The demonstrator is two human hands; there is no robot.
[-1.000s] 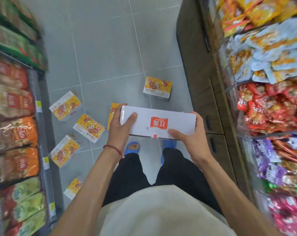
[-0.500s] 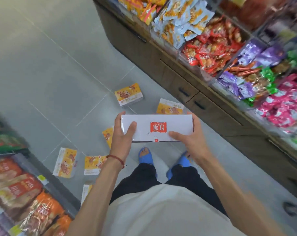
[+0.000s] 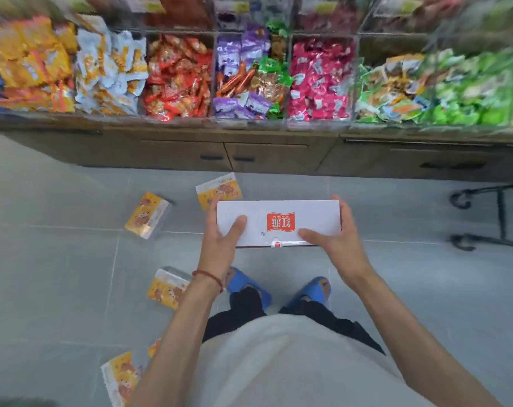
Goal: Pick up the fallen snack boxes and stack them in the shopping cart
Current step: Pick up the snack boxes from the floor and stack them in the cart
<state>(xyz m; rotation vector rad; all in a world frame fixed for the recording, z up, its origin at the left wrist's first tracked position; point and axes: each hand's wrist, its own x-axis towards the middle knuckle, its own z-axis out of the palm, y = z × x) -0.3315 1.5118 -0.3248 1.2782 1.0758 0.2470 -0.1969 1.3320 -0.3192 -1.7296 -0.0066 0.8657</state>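
— Where is the box?
— The white box [image 3: 278, 223] with the red label is off the floor, held level in front of the person, above the blue slippers [image 3: 243, 284].
— And the fingers?
— The left hand [image 3: 220, 242] grips the left end and the right hand [image 3: 336, 240] the right end. Each thumb lies flat on top; the fingers curl round the far side, mostly hidden.
— What lies around it?
— One yellow box [image 3: 218, 190] lies on the grey floor [image 3: 58, 274] just beyond the left hand. A second yellow box [image 3: 146, 215] is farther left, a third yellow box [image 3: 167, 287] is beside the left wrist, and a fourth yellow box [image 3: 121, 374] is lowest.
— The cart?
— The cart [image 3: 500, 214] shows only a black frame and wheels at the right edge, well apart. Beyond is a wooden cabinet [image 3: 176, 151] topped by bins [image 3: 178, 77] of snack packets.
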